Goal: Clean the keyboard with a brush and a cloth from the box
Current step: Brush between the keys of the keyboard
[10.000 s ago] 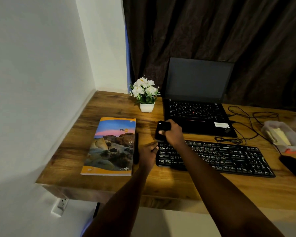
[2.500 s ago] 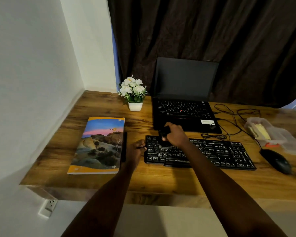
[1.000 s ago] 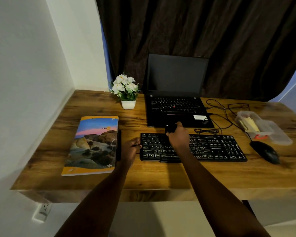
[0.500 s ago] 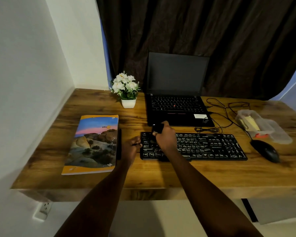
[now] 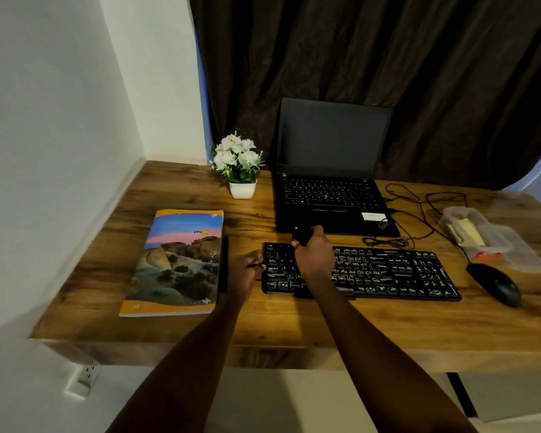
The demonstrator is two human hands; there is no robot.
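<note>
Keyboard (image 5: 388, 273), black and long with white letters on its keys, lay flat on the brown wooden desk (image 5: 294, 323). The right hand (image 5: 314, 257) was over the keyboard's far left corner, with its fingers curled round a small black brush (image 5: 301, 235). The hand hid the brush tip, so I could not tell if it touched the keys. The left hand (image 5: 245, 271) was at the keyboard's left end with its fingers curled. It may have gripped that end or pinched something thin. I could not tell which.

Just behind the keyboard sat an open black laptop (image 5: 328, 195). To the keyboard's right and a little behind it was a clear plastic box (image 5: 450, 214) with a yellow cloth (image 5: 469, 234) inside. A black mouse (image 5: 497, 287) lay nearer.

I think this was the brushing step, and the cloth was not yet used. Things could go wrong from here. A hard push could pop a key off. If the left hand let go, the keyboard could slide. Dust swept backward could land on the laptop. A big sweep could catch the black wires (image 5: 388, 242) behind the keyboard and tug them.
</note>
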